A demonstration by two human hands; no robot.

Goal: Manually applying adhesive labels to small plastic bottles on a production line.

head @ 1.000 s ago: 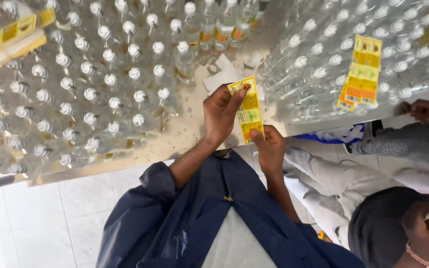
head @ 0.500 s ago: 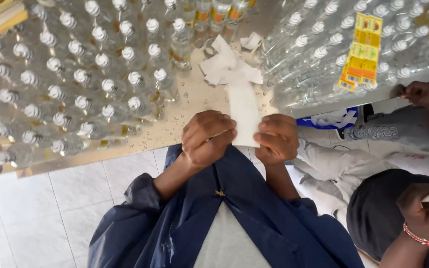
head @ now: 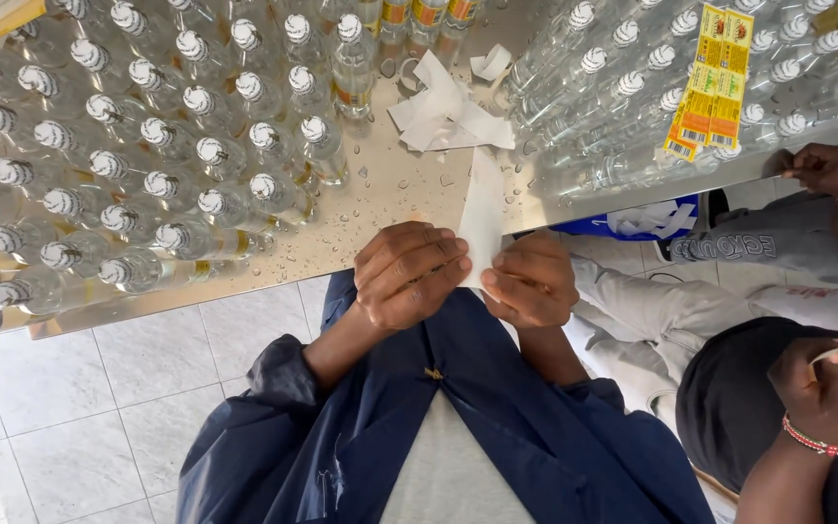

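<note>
Both hands meet at the worktop's (head: 361, 228) near edge: the left hand (head: 407, 274) and right hand (head: 532, 283) pinch a white strip (head: 483, 215) between fingertips. Its printed side is hidden; its lower end disappears behind the fingers.

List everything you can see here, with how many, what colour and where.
Clear bottles: many, white caps, crowding the table left and right.
White label strip: one, blank side up, pinched between both hands.
Peeled backing papers: a pile, white, table centre.
Yellow label sheets: a few, on the right-hand bottles.
Metal table: one, wet with droplets.
Seated co-worker: one, lower right.
Tiled floor: pale, lower left.
Left hand: holding the strip.
Right hand: holding the strip.
</note>
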